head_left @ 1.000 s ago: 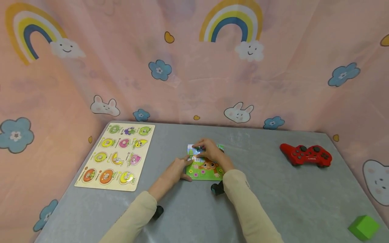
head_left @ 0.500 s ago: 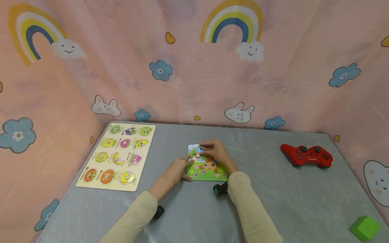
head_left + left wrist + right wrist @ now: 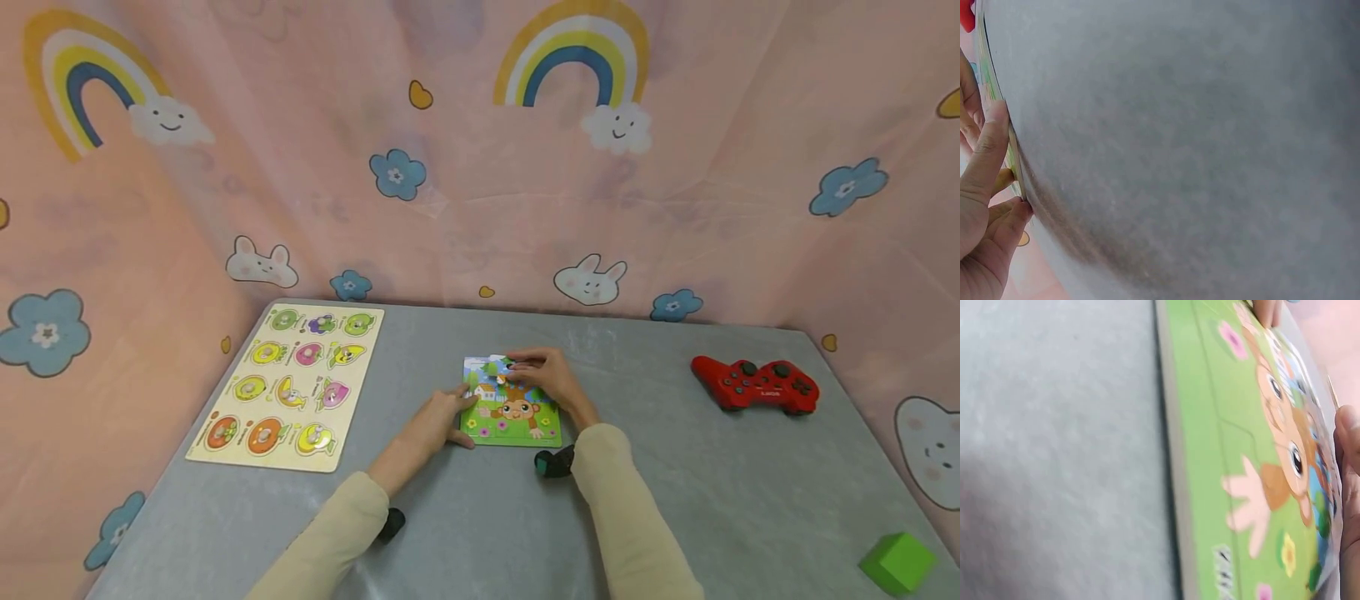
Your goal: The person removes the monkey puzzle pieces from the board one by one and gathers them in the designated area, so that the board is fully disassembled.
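A square puzzle (image 3: 510, 429) with a monkey on green ground lies flat on the grey table. My left hand (image 3: 431, 423) grips its left side, fingers over the picture and thumb by the near left corner; the left wrist view shows thumb and fingers of that hand (image 3: 988, 175) at the board's edge. Over the upper right part of the puzzle, my right hand (image 3: 557, 382) pinches a small picture piece (image 3: 498, 362) between thumb and fingers. In the right wrist view the puzzle (image 3: 1194, 462) fills the middle, with my right hand (image 3: 1350, 469) at its far side.
A cream board (image 3: 281, 417) with fruit pictures lies at the left of the table. On the right is a red game controller (image 3: 757, 386), and a green block (image 3: 898, 562) sits near the right front corner. A pink patterned cloth (image 3: 465, 208) hangs behind.
My right hand has moved to the right across the upper part of the puzzle, uncovering more of the picture's upper left. My left hand has stayed in place.
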Tool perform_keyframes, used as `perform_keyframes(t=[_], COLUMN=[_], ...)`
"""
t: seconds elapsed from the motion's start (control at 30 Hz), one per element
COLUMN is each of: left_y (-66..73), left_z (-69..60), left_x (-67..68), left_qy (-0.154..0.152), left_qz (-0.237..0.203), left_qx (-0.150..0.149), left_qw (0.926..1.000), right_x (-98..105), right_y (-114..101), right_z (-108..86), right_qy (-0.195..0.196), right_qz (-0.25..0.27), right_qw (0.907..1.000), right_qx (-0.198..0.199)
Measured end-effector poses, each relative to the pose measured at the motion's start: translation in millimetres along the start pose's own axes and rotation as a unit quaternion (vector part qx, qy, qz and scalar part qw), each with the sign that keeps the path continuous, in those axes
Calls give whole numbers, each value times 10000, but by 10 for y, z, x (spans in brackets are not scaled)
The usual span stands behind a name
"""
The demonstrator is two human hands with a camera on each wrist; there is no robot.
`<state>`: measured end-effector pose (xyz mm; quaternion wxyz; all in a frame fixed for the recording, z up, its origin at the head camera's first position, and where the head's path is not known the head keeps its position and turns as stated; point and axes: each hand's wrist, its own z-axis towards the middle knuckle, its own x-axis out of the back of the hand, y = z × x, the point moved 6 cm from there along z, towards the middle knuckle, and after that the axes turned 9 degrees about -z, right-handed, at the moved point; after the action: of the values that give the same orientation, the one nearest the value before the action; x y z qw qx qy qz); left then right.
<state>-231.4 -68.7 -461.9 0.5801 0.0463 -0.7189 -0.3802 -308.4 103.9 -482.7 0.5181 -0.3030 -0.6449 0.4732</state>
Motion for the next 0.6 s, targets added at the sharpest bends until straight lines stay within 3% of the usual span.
perform_keyframes(t=[0.6], left_y=[-10], left_z=[-23], left_x=[7], left_qy=[80], left_qz=[-274], left_qx=[-118], left_qw=[9995], right_x=[478], right_y=[208], right_z=[-135], right_qy=[133], right_qz=[-46], right_qw=[9998], right_qx=[-173])
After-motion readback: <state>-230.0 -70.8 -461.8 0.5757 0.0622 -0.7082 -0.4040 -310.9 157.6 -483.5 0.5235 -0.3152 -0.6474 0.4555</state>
